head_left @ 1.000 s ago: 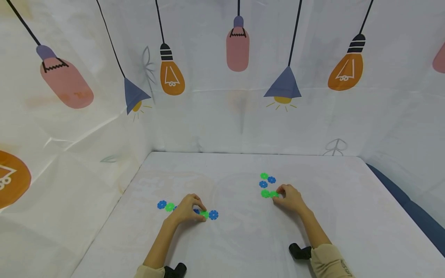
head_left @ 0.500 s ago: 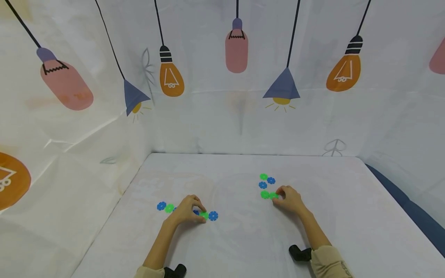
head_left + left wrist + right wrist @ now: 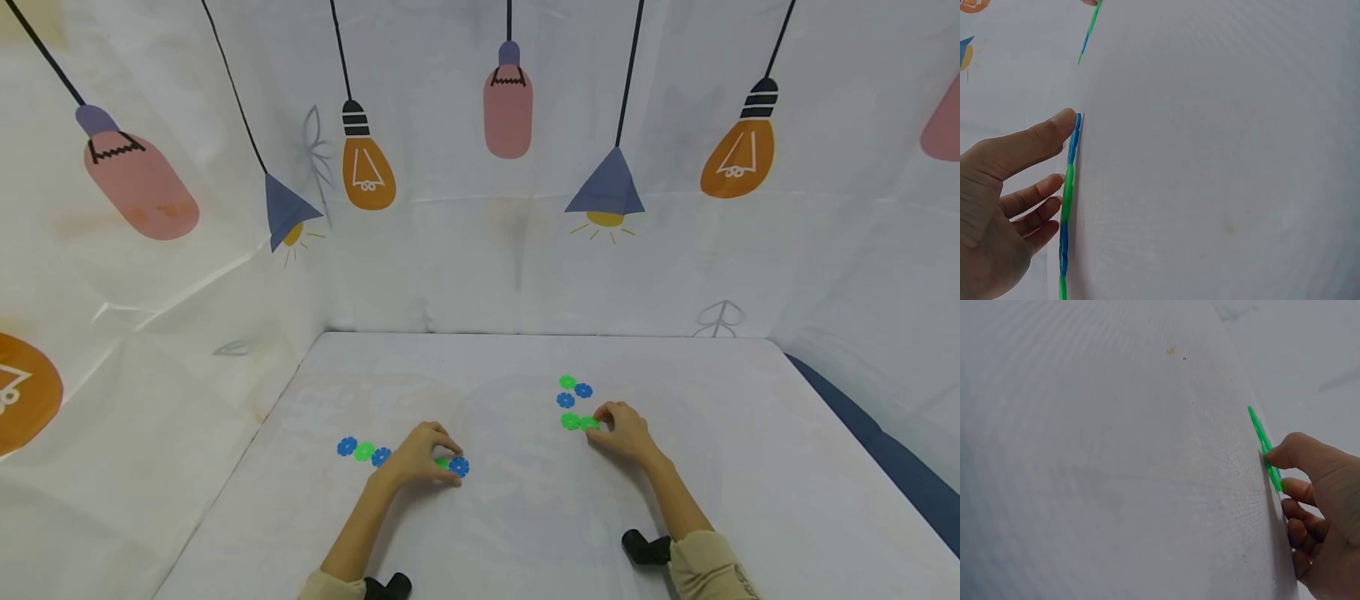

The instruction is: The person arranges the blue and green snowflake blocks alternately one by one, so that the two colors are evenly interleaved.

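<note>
Thin flower-shaped plastic discs lie flat in two groups on the white table. In the head view my left hand (image 3: 422,456) is over the left row, with thumb and finger at opposite edges of the blue disc (image 3: 459,467) at its right end. A green disc (image 3: 442,463) beside it is partly hidden by the hand. Left of the hand are a blue disc (image 3: 381,457), a green disc (image 3: 363,451) and another blue disc (image 3: 347,446). My right hand (image 3: 626,433) pinches a green disc (image 3: 590,423) touching a second green disc (image 3: 570,421).
Behind the right pair lie a blue disc (image 3: 566,400), another blue disc (image 3: 583,390) and a green disc (image 3: 567,382). The white table (image 3: 525,533) meets a lamp-printed cloth (image 3: 450,267) at the back. A dark blue object (image 3: 862,417) stands past the right edge.
My left hand has shifted right along the row, from the green disc to the end blue disc, uncovering a blue disc behind it. The right hand stays on its green disc.
</note>
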Demonstrator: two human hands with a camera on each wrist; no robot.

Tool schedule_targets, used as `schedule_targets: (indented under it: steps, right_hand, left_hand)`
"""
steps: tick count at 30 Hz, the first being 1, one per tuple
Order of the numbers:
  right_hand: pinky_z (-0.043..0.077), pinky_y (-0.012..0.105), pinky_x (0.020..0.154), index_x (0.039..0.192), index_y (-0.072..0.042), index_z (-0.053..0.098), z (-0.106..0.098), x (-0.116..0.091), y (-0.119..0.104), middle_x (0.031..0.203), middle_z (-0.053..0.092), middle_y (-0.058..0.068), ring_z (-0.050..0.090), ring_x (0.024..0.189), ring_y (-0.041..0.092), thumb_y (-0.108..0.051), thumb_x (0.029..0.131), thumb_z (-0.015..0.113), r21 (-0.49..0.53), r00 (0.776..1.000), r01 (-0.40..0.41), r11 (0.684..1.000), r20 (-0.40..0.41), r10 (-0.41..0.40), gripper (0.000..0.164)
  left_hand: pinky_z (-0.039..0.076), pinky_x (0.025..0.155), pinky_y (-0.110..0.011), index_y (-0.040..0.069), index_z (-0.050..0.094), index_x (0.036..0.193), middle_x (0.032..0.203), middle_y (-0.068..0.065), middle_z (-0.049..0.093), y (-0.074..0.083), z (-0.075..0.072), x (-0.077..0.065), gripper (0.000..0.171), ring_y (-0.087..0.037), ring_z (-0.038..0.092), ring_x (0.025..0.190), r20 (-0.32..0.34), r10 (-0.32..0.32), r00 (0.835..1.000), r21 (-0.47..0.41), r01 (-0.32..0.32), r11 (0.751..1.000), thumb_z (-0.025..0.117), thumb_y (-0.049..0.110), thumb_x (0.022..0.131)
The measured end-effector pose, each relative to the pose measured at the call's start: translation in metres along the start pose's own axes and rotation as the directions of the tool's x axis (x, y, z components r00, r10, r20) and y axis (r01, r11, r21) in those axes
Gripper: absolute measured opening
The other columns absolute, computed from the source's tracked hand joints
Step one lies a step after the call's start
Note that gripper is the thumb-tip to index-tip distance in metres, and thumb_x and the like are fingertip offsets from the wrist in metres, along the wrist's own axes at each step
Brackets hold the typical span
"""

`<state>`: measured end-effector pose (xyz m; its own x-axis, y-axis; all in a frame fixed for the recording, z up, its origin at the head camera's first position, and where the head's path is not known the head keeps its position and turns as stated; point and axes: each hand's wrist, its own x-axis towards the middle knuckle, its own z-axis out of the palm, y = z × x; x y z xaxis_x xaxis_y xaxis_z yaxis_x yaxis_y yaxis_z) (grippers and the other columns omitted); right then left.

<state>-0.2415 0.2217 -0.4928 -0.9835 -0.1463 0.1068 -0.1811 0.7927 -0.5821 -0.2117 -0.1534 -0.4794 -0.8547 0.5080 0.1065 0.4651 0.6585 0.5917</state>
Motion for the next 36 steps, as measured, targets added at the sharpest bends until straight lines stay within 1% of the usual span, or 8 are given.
schedule_targets:
  steps: [2, 4, 9, 15, 18, 23, 31, 36]
  right_hand:
    - [0.039, 0.053, 0.082, 0.095, 0.001, 0.062, 0.001, 0.0, 0.0, 0.093, 0.059, 0.011, 0.054, 0.089, 0.028, -0.021, 0.076, 0.07, 0.001, 1.0, -0.001, 1.0, -0.002, 0.001, 0.03]
    - [0.039, 0.053, 0.082, 0.095, 0.002, 0.062, 0.001, 0.001, 0.0, 0.093, 0.059, 0.011, 0.054, 0.089, 0.028, -0.021, 0.076, 0.07, 0.002, 1.0, 0.003, 1.0, -0.003, -0.003, 0.031]
    - [0.04, 0.051, 0.08, 0.095, 0.002, 0.062, 0.002, 0.001, 0.0, 0.093, 0.059, 0.012, 0.054, 0.088, 0.027, -0.021, 0.077, 0.069, 0.005, 1.0, 0.014, 1.0, -0.008, -0.014, 0.031]
    - [0.042, 0.049, 0.08, 0.095, 0.002, 0.063, 0.001, 0.001, -0.001, 0.092, 0.06, 0.011, 0.055, 0.086, 0.026, -0.022, 0.077, 0.071, -0.002, 1.0, 0.013, 1.0, -0.006, -0.013, 0.031]
    - [0.042, 0.049, 0.08, 0.095, 0.003, 0.063, 0.0, 0.001, -0.001, 0.092, 0.06, 0.011, 0.055, 0.085, 0.025, -0.022, 0.077, 0.071, -0.006, 1.0, 0.009, 1.0, 0.004, -0.009, 0.031]
    - [0.045, 0.045, 0.079, 0.096, 0.003, 0.063, 0.0, -0.002, -0.005, 0.093, 0.061, 0.011, 0.055, 0.085, 0.025, -0.021, 0.079, 0.072, 0.019, 1.0, -0.001, 1.0, 0.004, 0.001, 0.031]
    - [0.046, 0.039, 0.074, 0.093, 0.003, 0.063, 0.005, -0.005, -0.023, 0.091, 0.061, 0.01, 0.055, 0.082, 0.023, -0.016, 0.077, 0.072, 0.069, 0.995, 0.091, 0.993, -0.034, -0.089, 0.027]
    - [0.046, 0.034, 0.072, 0.093, 0.002, 0.063, 0.014, -0.003, -0.035, 0.091, 0.061, 0.009, 0.053, 0.081, 0.02, -0.014, 0.077, 0.073, 0.139, 0.992, 0.124, 0.982, -0.04, -0.12, 0.024]
  left_hand:
    - [0.043, 0.081, -0.038, 0.009, 0.076, 0.089, 0.089, 0.001, 0.058, 0.001, 0.002, 0.001, 0.035, -0.017, 0.049, 0.09, -0.001, 0.004, 1.0, 0.003, -0.004, 1.0, 0.087, 0.028, 0.062]
    - [0.043, 0.082, -0.037, 0.01, 0.076, 0.087, 0.089, 0.002, 0.056, 0.001, 0.003, 0.002, 0.032, -0.016, 0.047, 0.09, -0.001, -0.007, 1.0, 0.004, 0.007, 1.0, 0.087, 0.027, 0.062]
    - [0.043, 0.082, -0.037, 0.011, 0.076, 0.082, 0.089, 0.002, 0.055, 0.002, 0.004, 0.001, 0.025, -0.016, 0.047, 0.091, -0.013, -0.007, 1.0, 0.014, 0.007, 1.0, 0.087, 0.024, 0.063]
    - [0.043, 0.082, -0.039, 0.01, 0.076, 0.081, 0.089, 0.001, 0.055, 0.004, 0.003, 0.001, 0.024, -0.017, 0.046, 0.091, -0.016, -0.012, 1.0, -0.008, 0.012, 1.0, 0.087, 0.022, 0.064]
    - [0.042, 0.082, -0.039, 0.01, 0.076, 0.081, 0.089, 0.001, 0.054, 0.004, 0.003, 0.001, 0.023, -0.016, 0.046, 0.091, -0.015, -0.019, 1.0, -0.003, 0.019, 1.0, 0.087, 0.022, 0.064]
    - [0.042, 0.083, -0.04, 0.01, 0.076, 0.081, 0.09, 0.001, 0.054, 0.003, 0.005, 0.001, 0.024, -0.017, 0.046, 0.092, -0.013, -0.024, 1.0, 0.004, 0.024, 1.0, 0.086, 0.023, 0.064]
    - [0.042, 0.084, -0.041, 0.011, 0.076, 0.081, 0.091, 0.001, 0.055, 0.002, 0.006, 0.001, 0.024, -0.017, 0.046, 0.093, -0.013, -0.032, 0.999, -0.009, 0.032, 0.999, 0.086, 0.024, 0.064]
    - [0.042, 0.084, -0.042, 0.011, 0.076, 0.081, 0.092, 0.001, 0.055, 0.001, 0.006, 0.002, 0.023, -0.017, 0.046, 0.093, -0.014, -0.038, 0.999, -0.012, 0.038, 0.999, 0.086, 0.023, 0.065]
